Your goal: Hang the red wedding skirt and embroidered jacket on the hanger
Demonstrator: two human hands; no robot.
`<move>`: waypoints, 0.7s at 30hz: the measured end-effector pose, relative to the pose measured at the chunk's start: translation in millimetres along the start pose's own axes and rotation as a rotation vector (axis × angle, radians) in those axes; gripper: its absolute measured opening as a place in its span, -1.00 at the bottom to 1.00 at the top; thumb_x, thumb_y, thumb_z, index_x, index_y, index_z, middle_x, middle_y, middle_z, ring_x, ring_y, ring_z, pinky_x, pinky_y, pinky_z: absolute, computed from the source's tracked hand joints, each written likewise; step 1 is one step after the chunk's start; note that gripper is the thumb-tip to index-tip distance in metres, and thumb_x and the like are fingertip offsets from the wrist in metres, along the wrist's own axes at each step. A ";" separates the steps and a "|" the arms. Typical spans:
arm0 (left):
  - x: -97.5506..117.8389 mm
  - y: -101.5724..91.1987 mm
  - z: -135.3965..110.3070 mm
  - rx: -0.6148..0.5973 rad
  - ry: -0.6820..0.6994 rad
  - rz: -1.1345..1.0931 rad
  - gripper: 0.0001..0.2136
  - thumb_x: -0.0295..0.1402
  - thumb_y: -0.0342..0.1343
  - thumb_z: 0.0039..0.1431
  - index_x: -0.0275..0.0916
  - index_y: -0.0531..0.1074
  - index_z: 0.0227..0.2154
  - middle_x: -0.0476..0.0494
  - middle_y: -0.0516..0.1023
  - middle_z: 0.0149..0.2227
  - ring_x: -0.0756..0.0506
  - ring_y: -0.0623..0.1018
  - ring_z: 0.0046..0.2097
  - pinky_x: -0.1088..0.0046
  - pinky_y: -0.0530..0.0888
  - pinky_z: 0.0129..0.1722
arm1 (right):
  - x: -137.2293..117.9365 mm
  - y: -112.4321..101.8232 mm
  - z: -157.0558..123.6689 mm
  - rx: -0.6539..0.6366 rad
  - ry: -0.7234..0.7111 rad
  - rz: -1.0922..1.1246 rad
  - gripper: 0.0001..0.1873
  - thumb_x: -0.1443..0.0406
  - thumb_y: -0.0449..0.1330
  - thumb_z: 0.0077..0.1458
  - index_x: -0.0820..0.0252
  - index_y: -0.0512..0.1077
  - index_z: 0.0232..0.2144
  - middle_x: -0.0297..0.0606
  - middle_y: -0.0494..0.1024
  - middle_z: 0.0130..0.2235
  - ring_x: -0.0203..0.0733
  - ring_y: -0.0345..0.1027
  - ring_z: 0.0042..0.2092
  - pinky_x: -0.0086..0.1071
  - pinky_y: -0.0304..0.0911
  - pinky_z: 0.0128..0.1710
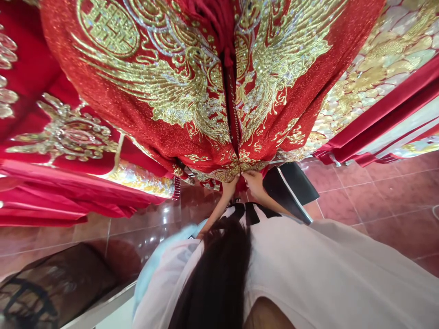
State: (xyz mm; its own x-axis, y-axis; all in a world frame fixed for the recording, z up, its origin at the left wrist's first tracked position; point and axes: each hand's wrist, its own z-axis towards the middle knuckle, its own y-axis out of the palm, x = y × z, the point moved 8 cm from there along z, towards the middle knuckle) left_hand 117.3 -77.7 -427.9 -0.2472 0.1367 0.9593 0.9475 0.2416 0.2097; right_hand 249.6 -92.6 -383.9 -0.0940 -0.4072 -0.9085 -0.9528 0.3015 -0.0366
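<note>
A red embroidered jacket (137, 98) with gold thread hangs in front of me. Its front zipper (235, 132) runs down the middle, parted higher up and narrowing to a point near the hem. My left hand (231, 183) is closed, pinching the gold-trimmed hem (222, 173) just left of the zipper's lower end. Close beside it, my right hand (253, 181) is closed on the hem at the other side of the zipper. The fingertips nearly meet, and whatever small part lies between them is too small to make out.
More red garments with gold and sequin work hang at left (77, 137) and right (363, 77). A black chair-like object (291, 183) stands beyond my right forearm. A dark brown bag (61, 278) sits at lower left. Reddish tiles (387, 196) cover the floor. Long dark hair (219, 274) hangs in view.
</note>
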 end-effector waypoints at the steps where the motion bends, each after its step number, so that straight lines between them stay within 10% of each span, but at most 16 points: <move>1: 0.6 -0.5 -0.2 0.006 0.003 0.002 -0.70 -0.26 0.35 -0.15 -0.28 0.46 -0.37 -0.20 0.55 -0.27 -0.14 0.52 -0.10 0.23 0.35 0.10 | 0.0 0.2 -0.4 -0.005 0.004 -0.004 -0.68 0.12 0.19 -0.25 0.27 0.26 -0.68 -0.40 0.25 -0.66 -0.47 0.00 -0.62 -0.52 -0.10 -0.60; 21: 12.3 -6.6 5.7 0.089 0.009 0.035 -0.73 -0.28 0.34 -0.20 -0.28 0.44 -0.43 -0.20 0.54 -0.27 -0.14 0.53 -0.15 0.30 0.40 0.01 | -25.0 37.7 0.1 -0.165 0.211 0.096 -0.77 0.35 0.10 -0.13 0.25 0.13 -0.70 -0.46 0.11 -0.73 -0.54 -0.17 -0.70 -0.56 -0.25 -0.70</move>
State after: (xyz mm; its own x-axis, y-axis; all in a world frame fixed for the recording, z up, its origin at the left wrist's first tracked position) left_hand 106.9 -72.1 -418.5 -0.2118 0.1383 0.9675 0.9338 0.3208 0.1586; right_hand 216.1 -71.0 -362.6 -0.2279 -0.5588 -0.7974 -0.9690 0.2100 0.1298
